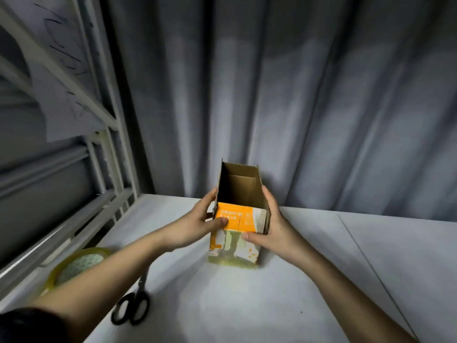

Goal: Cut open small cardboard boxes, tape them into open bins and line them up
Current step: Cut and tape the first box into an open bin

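A small cardboard box [237, 219] with an orange printed front stands upright and open-topped on the white desk [247, 305], near the grey curtain [296, 95] behind it. The left hand [195, 226] has its grip closed on the box's left side, thumb on the orange panel, while the right hand [269, 229] clasps the right side with its thumb on the front. A roll of clear tape [76, 266] and black-handled scissors [133, 303] lie at the desk's left, beside a white metal frame [108, 149].
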